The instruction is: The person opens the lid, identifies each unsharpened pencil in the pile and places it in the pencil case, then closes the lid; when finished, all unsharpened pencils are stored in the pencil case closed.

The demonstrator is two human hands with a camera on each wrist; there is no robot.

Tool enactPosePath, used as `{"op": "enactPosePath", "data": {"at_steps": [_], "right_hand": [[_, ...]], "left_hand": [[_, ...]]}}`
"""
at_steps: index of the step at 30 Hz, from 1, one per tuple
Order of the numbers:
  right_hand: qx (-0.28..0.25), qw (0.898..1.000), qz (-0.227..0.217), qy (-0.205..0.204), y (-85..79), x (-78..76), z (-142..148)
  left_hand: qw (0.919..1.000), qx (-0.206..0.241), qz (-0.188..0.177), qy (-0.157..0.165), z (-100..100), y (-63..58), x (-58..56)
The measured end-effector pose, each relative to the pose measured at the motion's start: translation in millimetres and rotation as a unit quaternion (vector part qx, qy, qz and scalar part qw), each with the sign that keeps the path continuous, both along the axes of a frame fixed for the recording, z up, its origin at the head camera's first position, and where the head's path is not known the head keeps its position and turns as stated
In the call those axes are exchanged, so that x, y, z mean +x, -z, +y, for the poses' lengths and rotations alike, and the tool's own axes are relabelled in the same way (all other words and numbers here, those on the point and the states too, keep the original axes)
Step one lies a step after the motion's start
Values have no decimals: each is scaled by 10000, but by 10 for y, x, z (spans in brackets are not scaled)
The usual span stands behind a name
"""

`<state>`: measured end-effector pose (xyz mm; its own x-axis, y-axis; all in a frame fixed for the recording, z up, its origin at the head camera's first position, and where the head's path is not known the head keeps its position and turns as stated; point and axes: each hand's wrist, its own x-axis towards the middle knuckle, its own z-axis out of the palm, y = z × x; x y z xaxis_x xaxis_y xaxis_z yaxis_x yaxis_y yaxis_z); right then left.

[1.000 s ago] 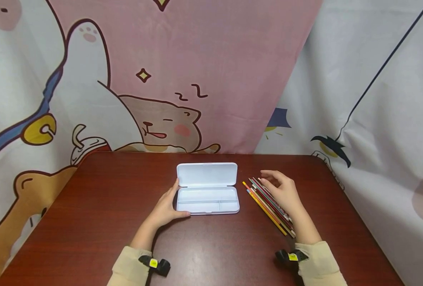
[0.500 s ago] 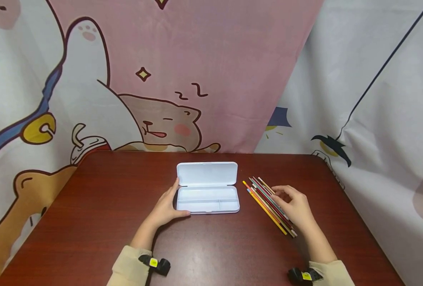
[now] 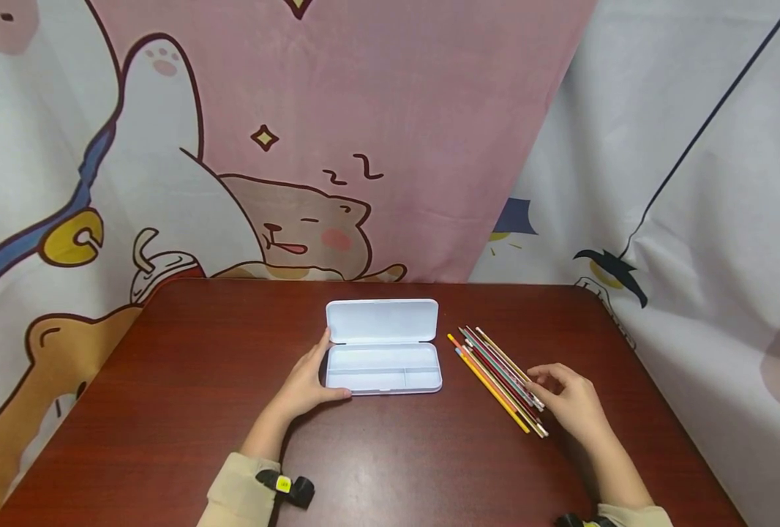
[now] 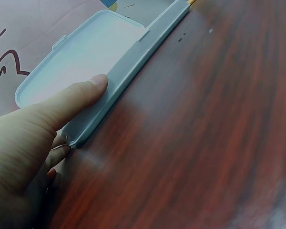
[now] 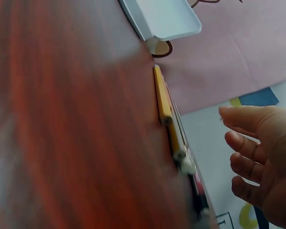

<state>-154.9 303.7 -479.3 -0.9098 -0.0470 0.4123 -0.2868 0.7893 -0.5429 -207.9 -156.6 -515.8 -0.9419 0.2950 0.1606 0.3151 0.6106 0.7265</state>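
Note:
A white pencil case (image 3: 383,357) lies open on the table, its lid tilted back and its compartments bare. My left hand (image 3: 304,384) holds the case's left end, thumb along the front wall and fingers at the side; the left wrist view shows that thumb (image 4: 81,95) against the wall. Right of the case lies a slanted bundle of several pencils (image 3: 495,384) in yellow, red, green and other colours. My right hand (image 3: 571,402) hovers by the bundle's near right end, fingers loosely bent. In the right wrist view its fingers look apart from the pencils (image 5: 164,100).
The dark red-brown wooden table (image 3: 186,366) ends at a curtain (image 3: 429,110) printed with cartoon animals. A black wrist camera (image 3: 294,489) is strapped to the left wrist, and another sits at the right cuff by the bottom edge.
My right hand has slid from the far end of the pencils toward their near right end, uncovering more of them. The left hand and the pencil case stay put.

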Motion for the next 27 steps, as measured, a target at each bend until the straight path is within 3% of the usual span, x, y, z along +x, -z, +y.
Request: {"op": "enactPosePath", "data": {"at_steps": [17, 27], "right_hand": [[404, 9986, -247, 229, 142, 202, 291], [316, 9984, -325, 333, 203, 290, 370]], "left_hand": [[9999, 110, 12, 37, 8, -3, 11], [10000, 75, 11, 23, 13, -2, 6]]}}
